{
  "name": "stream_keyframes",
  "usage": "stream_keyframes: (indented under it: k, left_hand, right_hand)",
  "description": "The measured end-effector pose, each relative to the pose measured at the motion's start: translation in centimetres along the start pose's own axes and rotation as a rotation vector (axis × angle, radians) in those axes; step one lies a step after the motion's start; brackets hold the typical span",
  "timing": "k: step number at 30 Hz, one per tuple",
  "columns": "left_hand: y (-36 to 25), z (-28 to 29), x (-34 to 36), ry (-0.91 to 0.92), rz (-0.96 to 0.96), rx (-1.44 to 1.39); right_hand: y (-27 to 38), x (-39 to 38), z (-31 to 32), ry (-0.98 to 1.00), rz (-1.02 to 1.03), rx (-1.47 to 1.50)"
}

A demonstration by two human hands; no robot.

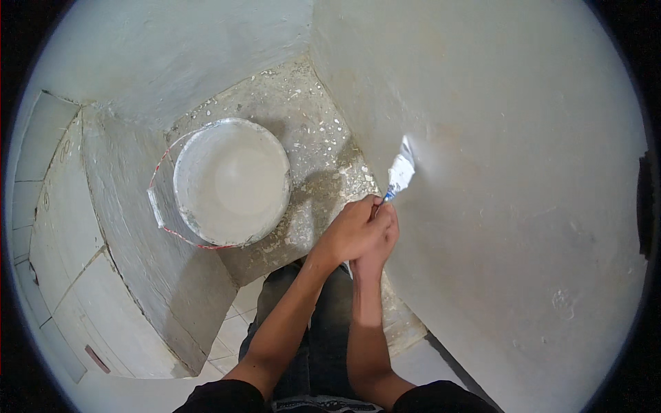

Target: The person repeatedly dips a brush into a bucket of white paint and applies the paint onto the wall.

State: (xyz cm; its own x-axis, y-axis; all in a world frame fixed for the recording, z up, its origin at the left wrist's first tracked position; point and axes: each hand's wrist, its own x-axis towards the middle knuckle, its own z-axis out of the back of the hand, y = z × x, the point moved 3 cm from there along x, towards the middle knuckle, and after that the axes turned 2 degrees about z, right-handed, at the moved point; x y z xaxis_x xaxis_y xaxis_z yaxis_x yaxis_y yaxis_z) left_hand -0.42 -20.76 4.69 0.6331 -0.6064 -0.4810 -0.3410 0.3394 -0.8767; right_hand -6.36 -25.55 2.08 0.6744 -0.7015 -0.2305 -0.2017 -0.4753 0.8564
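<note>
Both my hands are closed together around the thin handle of a paintbrush, low against the right wall. Its head is coated in white, with a bit of blue where it meets my fingers. The tip points up and away, close to the wall surface. My left hand lies across the front, and my right hand is partly hidden behind it. Most of the handle is covered by my fingers. Left of my hands stands a round white bucket, its inside off-white, with a wire handle and white grip hanging at its left side.
The bucket rests on a rough ledge speckled with white flecks, in a corner between two pale walls. The right wall looks smooth and greyish. A low plastered block stands at left. Pale floor tiles show beside my legs.
</note>
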Motion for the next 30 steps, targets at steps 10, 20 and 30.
stream_keyframes:
  k: [10,20,30]
  left_hand:
    - [9.5,-0.6,5.1,0.032,0.075,0.213]
    - [3.0,-0.6,3.3,-0.018,0.128,0.337]
    - [-2.5,-1.4,-3.8,0.008,-0.311,0.122]
  right_hand:
    - [-10.7,1.6,5.9,-0.236,0.077,-0.021]
    - [-6.2,1.7,5.6,-0.079,-0.134,0.018]
    - [-2.0,-2.9,6.2,-0.185,0.183,-0.780]
